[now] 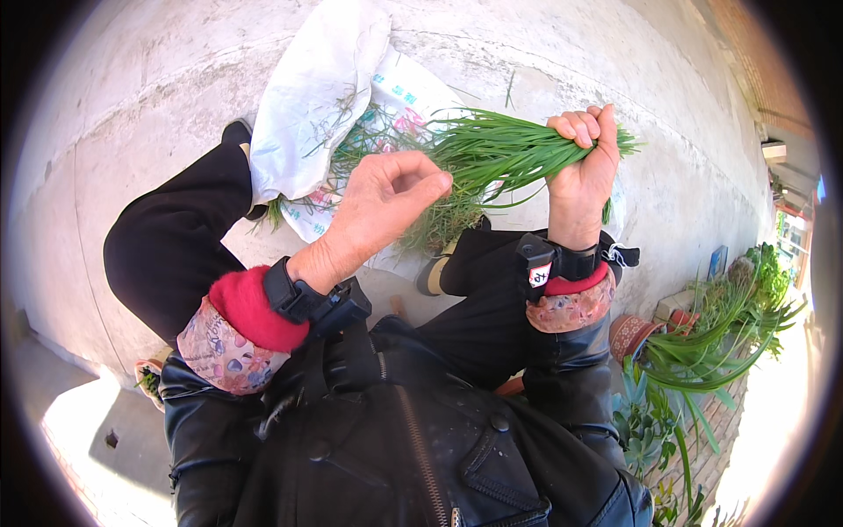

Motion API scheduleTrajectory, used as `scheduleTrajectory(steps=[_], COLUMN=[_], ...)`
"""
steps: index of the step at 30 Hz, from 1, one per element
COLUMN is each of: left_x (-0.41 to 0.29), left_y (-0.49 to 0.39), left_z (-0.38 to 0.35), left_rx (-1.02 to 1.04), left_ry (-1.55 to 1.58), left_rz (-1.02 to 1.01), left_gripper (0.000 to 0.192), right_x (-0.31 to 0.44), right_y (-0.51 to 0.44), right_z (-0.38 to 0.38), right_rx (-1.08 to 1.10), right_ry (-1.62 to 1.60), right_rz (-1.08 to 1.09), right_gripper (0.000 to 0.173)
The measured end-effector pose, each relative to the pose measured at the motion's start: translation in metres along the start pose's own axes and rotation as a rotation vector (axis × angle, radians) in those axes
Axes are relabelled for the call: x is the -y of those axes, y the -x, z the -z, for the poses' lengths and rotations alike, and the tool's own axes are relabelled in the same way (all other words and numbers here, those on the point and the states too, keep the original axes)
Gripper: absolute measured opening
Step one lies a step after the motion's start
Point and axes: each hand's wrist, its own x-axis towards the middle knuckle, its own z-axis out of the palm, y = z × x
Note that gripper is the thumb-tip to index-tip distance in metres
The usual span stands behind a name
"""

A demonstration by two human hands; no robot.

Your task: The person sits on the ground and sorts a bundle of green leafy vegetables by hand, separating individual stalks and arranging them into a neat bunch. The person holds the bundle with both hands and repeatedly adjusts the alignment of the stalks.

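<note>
A bunch of garlic chives (507,148) is gripped in my right hand (586,155), raised at the right. Its long green leaves point left, and the stalk ends stick out past the fist. My left hand (392,197) is at the leaf tips, with its thumb and forefinger together. Whether a leaf is pinched between them I cannot tell. Under both hands, loose thin trimmings (441,227) lie in a tangled heap, partly on a white plastic sack (309,105) with coloured print. More green stalks (275,212) show at the sack's lower left edge.
My bent legs in black trousers (171,191) flank the sack on the concrete floor (151,79). To the right stand potted plants, among them a patterned terracotta pot (632,337) and long arching leaves (718,356). Another pot (150,375) sits behind my left side.
</note>
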Motion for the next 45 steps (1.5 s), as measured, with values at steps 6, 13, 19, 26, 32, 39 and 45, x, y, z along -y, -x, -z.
scheduleTrajectory(steps=[6, 13, 19, 26, 32, 39, 45], left_x=[0.011, 0.005, 0.008, 0.012, 0.015, 0.005, -0.004], left_y=[-0.006, -0.006, -0.008, -0.009, -0.01, -0.009, -0.004], left_z=[-0.011, -0.01, -0.009, -0.01, -0.004, 0.005, -0.014], left_rx=[0.034, 0.092, 0.138, 0.141, 0.008, -0.038, -0.079], left_ry=[-0.062, 0.258, 0.25, 0.272, 0.262, 0.144, -0.069], left_rz=[0.124, 0.26, 0.217, 0.231, 0.18, 0.182, -0.215], left_gripper=[0.021, 0.021, 0.017, 0.011, 0.011, 0.019, 0.01], right_x=[-0.003, -0.007, -0.008, -0.009, -0.005, 0.001, -0.008], right_y=[0.002, 0.003, 0.003, 0.004, 0.004, 0.003, 0.008], right_z=[-0.002, -0.003, -0.003, -0.004, -0.003, -0.005, -0.009], right_rx=[0.008, 0.016, 0.028, 0.023, 0.084, 0.073, 0.07], right_ry=[0.03, 0.035, 0.044, 0.047, 0.066, 0.06, 0.057], right_rz=[-0.015, -0.045, -0.045, -0.052, -0.112, -0.055, -0.07], right_gripper=[0.017, 0.017, 0.018, 0.018, 0.018, 0.018, 0.018])
